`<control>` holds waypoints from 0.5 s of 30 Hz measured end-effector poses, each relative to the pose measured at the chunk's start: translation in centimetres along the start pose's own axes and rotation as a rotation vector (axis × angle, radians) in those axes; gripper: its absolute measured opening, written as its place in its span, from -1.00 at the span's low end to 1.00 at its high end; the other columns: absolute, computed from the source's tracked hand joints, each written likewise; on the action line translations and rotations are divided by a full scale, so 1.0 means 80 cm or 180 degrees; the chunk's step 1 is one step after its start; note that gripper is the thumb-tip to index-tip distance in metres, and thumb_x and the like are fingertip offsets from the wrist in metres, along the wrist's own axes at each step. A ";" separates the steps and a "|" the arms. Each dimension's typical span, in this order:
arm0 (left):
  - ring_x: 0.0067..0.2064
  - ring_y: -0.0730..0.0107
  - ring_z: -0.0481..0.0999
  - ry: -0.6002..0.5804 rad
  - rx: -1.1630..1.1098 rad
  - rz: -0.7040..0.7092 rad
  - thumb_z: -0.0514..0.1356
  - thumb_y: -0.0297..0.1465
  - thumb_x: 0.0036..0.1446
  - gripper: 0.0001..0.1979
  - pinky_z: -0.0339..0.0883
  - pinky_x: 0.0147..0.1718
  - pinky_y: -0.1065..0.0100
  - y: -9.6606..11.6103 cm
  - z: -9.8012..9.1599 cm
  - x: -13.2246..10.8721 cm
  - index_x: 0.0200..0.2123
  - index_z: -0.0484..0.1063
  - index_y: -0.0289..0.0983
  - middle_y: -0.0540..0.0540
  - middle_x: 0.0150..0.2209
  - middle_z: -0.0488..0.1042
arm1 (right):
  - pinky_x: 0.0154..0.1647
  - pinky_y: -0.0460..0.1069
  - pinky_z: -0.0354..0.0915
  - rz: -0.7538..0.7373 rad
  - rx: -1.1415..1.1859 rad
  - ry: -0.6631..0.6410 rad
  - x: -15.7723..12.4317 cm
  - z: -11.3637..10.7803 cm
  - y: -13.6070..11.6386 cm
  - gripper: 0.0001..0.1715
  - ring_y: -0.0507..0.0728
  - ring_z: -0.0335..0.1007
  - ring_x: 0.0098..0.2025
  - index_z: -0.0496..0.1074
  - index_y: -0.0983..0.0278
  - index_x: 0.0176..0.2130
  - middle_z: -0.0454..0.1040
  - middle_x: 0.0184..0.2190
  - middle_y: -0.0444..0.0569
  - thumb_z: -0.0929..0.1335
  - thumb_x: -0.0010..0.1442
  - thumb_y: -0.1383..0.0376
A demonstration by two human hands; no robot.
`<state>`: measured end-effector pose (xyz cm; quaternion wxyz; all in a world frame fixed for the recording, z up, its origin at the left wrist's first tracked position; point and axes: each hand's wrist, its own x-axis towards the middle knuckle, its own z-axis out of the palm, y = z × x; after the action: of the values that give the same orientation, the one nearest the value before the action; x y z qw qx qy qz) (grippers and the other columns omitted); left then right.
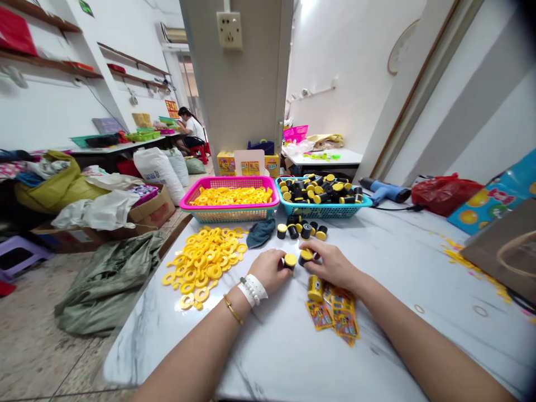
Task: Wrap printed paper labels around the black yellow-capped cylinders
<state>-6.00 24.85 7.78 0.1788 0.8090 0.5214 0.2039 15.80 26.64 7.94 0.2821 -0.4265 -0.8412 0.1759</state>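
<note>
My left hand (267, 272) is closed at the side of a small black cylinder with a yellow cap (290, 260), upright on the table. Just right of it, my right hand (333, 262) pinches a second yellow-capped black cylinder (306, 255), slightly tilted. Below my right hand a cylinder wrapped in a yellow label (315, 289) rests beside a small stack of printed orange stickers (345, 319). Beyond my hands stand several loose black cylinders (293, 230), some showing yellow ends. Left of my left hand spreads a heap of flat yellow rings (203, 259).
A pink basket (187, 202) holds yellow pieces; a teal basket (326, 210) holds many black and yellow cylinders. Between heap and cylinders lies a dark cloth (260, 233). A blue heat gun (385, 190), red bag (438, 194) and paper bag (502, 251) stand right. Someone (192, 129) sits far back.
</note>
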 end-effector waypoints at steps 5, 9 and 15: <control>-0.28 0.29 0.45 0.0025 0.0167 -0.0049 0.27 -0.29 0.04 -0.81 0.24 -0.30 0.34 0.007 0.006 -0.003 -0.28 0.48 -0.26 -0.08 -0.31 0.47 | -0.30 -0.02 0.27 0.0036 -0.0126 -0.0100 0.000 -0.007 0.007 -0.74 0.09 0.39 -0.36 0.43 0.21 -0.17 0.49 -0.35 -0.12 0.38 0.07 0.32; -0.25 0.28 0.45 0.0001 0.0146 -0.0106 0.29 -0.27 0.04 -0.74 0.23 -0.29 0.34 0.009 0.006 -0.004 -0.20 0.48 -0.26 -0.08 -0.29 0.47 | -0.28 -0.02 0.28 0.0250 -0.0231 0.0551 0.003 -0.021 0.016 -0.75 0.12 0.42 -0.31 0.43 0.23 -0.19 0.52 -0.30 -0.07 0.40 0.07 0.27; -0.27 0.31 0.45 0.0038 0.0200 -0.0126 0.29 -0.22 0.05 -0.77 0.22 -0.32 0.35 0.008 0.009 -0.005 -0.27 0.50 -0.22 -0.05 -0.28 0.46 | -0.27 -0.02 0.31 0.0243 -0.0241 0.0088 -0.002 -0.018 0.015 -0.72 0.11 0.44 -0.31 0.46 0.23 -0.18 0.53 -0.33 -0.10 0.43 0.03 0.30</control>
<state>-5.29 24.19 7.47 0.1542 0.8025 0.5446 0.1887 17.50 27.30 8.39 0.2704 -0.4710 -0.8264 0.1486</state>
